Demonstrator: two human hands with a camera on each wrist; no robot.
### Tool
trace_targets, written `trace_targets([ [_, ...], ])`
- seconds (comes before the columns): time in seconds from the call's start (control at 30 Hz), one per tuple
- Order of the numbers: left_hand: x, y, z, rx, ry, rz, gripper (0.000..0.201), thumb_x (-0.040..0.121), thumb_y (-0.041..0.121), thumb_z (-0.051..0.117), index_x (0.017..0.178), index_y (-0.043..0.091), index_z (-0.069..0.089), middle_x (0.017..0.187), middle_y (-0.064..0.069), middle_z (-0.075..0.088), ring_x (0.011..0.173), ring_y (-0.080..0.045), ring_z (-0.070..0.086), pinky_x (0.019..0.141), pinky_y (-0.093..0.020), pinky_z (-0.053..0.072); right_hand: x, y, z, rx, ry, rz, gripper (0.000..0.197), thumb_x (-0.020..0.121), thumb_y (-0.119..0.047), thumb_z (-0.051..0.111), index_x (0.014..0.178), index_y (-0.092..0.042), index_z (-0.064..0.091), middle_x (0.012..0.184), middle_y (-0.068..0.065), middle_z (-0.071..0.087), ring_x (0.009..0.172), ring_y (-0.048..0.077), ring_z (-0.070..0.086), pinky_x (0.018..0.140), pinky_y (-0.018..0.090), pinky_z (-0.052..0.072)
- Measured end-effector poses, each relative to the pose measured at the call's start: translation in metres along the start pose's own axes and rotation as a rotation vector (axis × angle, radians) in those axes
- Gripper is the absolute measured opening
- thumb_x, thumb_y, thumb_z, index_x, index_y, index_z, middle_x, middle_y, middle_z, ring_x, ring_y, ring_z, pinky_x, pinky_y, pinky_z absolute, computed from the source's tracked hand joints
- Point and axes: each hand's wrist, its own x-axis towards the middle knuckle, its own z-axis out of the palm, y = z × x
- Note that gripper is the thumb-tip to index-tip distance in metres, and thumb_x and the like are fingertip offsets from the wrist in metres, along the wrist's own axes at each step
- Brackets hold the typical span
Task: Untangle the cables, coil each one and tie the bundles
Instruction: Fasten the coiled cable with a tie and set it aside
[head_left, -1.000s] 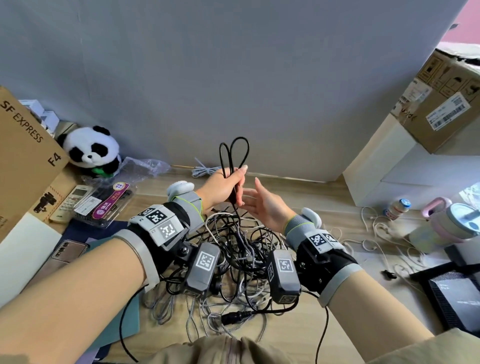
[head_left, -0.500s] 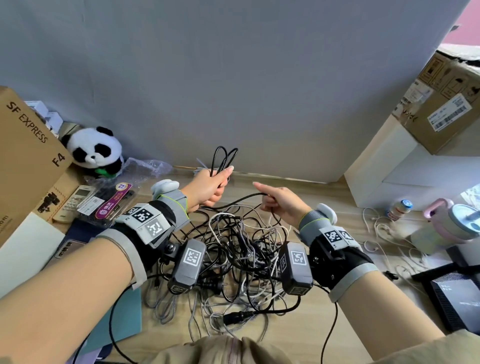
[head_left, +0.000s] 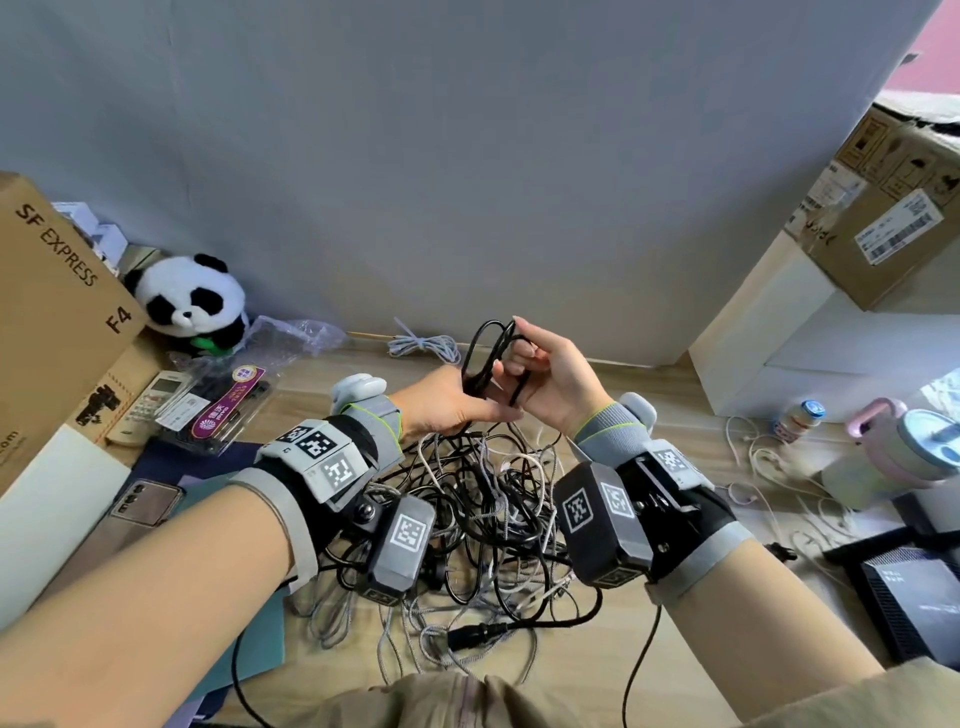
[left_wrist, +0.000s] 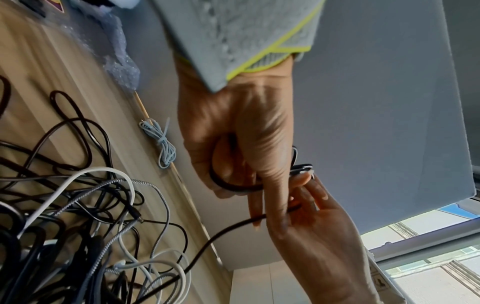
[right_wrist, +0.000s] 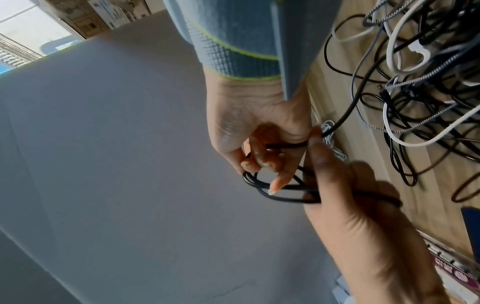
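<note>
A black cable (head_left: 491, 358), part-coiled, is held above the tangled pile (head_left: 483, 514) on the floor, the left hand (head_left: 447, 397) gripping the loops while the right hand (head_left: 550, 382) pinches the strand, so coiling looks underway and the next loop needs slack freed from the tangle.

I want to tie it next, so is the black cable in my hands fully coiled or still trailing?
Still trailing. The black cable has a few loops, but one strand runs down into the pile.
</note>
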Motion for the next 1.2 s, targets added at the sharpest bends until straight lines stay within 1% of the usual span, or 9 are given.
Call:
trace_targets([
  [0.1,0.001,0.002,0.003,0.063,0.048,-0.001,0.01,0.085,0.008,0.068,0.088,0.011,0.059,0.039,0.018,0.045,0.035,0.005,0.037,0.037,-0.006,0.026,-0.001,-0.001,-0.001,-0.025,-0.019,0.005,0.039,0.098,-0.02,0.046,0.06,-0.015,0.036,0.045,-0.005,0.031,0.046,0.011,0.033,0.062,0.025,0.055],
  [0.2,0.002,0.0,0.002,0.063,0.123,0.049,0.013,0.086,0.005,0.066,0.098,0.002,0.062,0.056,0.015,0.054,0.038,0.008,0.044,0.041,-0.004,0.03,0.0,-0.006,-0.007,-0.229,0.011,-0.082,0.03,0.098,-0.021,0.047,0.07,-0.012,0.05,0.053,-0.003,0.045,0.056,0.013,0.043,0.072,0.028,0.054],
  [0.3,0.002,0.001,0.004,0.037,0.214,0.115,0.013,0.086,0.004,0.064,0.097,-0.003,0.067,0.058,0.017,0.058,0.047,0.012,0.051,0.053,-0.004,0.036,0.007,-0.001,-0.024,-0.453,0.081,-0.112,0.027,0.099,-0.028,0.046,0.088,-0.009,0.061,0.082,0.006,0.063,0.073,0.017,0.058,0.073,0.026,0.052],
  [0.37,0.005,0.008,0.005,-0.017,0.275,0.152,0.013,0.087,0.003,0.063,0.098,-0.002,0.066,0.045,0.017,0.054,0.04,0.01,0.048,0.046,-0.002,0.033,0.01,0.009,-0.04,-0.556,0.039,-0.01,0.035,0.1,-0.038,0.039,0.102,-0.011,0.061,0.096,0.006,0.066,0.086,0.019,0.063,0.075,0.026,0.05],
  [0.53,0.017,0.032,-0.009,-0.215,0.374,0.216,0.017,0.091,0.02,0.061,0.075,0.016,0.065,0.043,0.013,0.039,0.04,-0.004,0.031,0.041,-0.016,0.023,0.002,0.032,-0.053,-0.719,-0.097,0.171,0.054,0.1,-0.05,0.024,0.084,-0.014,0.062,0.075,-0.002,0.063,0.072,0.011,0.061,0.078,0.024,0.043],
  [0.7,0.018,0.05,-0.023,-0.535,0.33,0.235,0.019,0.098,0.018,0.048,0.079,0.019,0.051,0.069,0.008,0.065,0.07,-0.01,0.064,0.067,-0.023,0.048,0.002,0.023,-0.055,-0.509,-0.032,0.009,0.044,0.097,-0.043,0.04,0.064,-0.014,0.046,0.05,-0.006,0.03,0.048,0.01,0.03,0.057,0.023,0.029],
  [0.83,0.017,0.034,-0.022,-0.516,0.282,0.237,0.026,0.102,0.02,0.037,0.077,0.015,0.043,0.044,0.008,0.038,0.04,-0.009,0.043,0.062,-0.03,0.052,0.001,0.013,-0.051,-0.539,0.022,-0.083,0.043,0.098,-0.034,0.046,0.06,-0.014,0.046,0.043,-0.01,0.024,0.043,0.007,0.021,0.054,0.025,0.019],
  [1.03,0.008,0.004,-0.014,-0.315,0.202,0.134,0.029,0.102,0.022,0.036,0.075,0.014,0.041,0.041,0.009,0.027,0.034,-0.005,0.019,0.037,-0.014,0.021,0.004,0.0,-0.037,-1.03,0.201,-0.22,0.045,0.081,-0.049,0.067,0.054,-0.019,0.048,0.055,-0.001,0.038,0.051,0.011,0.031,0.057,0.026,0.029],
  [1.2,0.003,0.004,-0.024,-0.291,0.162,0.061,0.029,0.102,0.023,0.037,0.075,0.014,0.041,0.042,0.008,0.026,0.034,-0.004,0.018,0.035,-0.011,0.017,0.01,-0.012,-0.046,-0.726,0.345,-0.16,0.022,0.082,-0.038,0.069,0.072,-0.02,0.061,0.046,-0.009,0.04,0.054,0.013,0.033,0.058,0.024,0.032],
])
